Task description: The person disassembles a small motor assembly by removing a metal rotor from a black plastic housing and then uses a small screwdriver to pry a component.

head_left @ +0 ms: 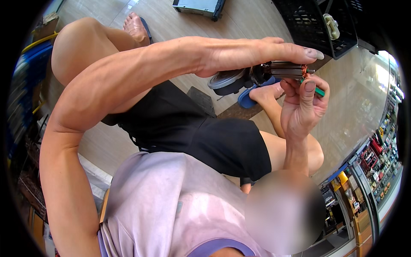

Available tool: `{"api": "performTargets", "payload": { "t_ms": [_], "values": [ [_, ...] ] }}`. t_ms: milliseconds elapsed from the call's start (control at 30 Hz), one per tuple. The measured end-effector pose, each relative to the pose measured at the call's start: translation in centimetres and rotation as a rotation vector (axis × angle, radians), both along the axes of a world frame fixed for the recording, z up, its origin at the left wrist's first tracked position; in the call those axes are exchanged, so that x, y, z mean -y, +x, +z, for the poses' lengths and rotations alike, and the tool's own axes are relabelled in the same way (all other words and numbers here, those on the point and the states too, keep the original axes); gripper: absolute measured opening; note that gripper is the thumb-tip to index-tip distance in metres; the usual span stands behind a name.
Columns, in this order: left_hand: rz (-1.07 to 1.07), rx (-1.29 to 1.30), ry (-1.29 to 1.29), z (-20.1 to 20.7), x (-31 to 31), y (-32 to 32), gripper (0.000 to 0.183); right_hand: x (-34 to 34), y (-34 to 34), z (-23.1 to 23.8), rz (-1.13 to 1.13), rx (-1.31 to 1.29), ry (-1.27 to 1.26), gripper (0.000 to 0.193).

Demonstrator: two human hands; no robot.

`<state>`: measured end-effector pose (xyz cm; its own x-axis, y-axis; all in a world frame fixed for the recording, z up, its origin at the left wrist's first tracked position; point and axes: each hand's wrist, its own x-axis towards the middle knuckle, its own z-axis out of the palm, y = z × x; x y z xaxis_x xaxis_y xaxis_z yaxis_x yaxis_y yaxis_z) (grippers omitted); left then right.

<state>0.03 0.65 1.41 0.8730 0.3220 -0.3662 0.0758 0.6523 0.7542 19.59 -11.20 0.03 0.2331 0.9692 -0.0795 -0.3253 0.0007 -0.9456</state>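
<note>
A motor armature lies level in front of me, its dark metal core ending in copper-orange windings and a short shaft. Beyond its other end sits a dark part with a grey disc. My left hand reaches over the armature from above and is closed on it; the thumb lies along the top and most fingers are hidden. My right hand pinches close to the winding end, thumb and fingers bent. A thin green piece pokes out between its fingers; the rest of that piece is covered.
My bare knees and feet in blue slippers are beneath the work. A black plastic crate stands at the far right, a grey metal box on the far floor. Shelves with many small goods line the right side.
</note>
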Motion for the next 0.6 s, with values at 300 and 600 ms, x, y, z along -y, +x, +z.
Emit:
{"api": "performTargets", "payload": {
  "t_ms": [300, 600],
  "values": [
    [-0.001, -0.124, -0.005, -0.1, 0.3, -0.1, 0.077, -0.1, 0.1, -0.4, 0.005, 0.015, -0.037, 0.023],
    [0.090, -0.034, 0.060, -1.3, 0.9, 0.7, 0.081, -0.1, 0.0, -0.3, 0.020, 0.059, 0.001, 0.022]
  ]
}}
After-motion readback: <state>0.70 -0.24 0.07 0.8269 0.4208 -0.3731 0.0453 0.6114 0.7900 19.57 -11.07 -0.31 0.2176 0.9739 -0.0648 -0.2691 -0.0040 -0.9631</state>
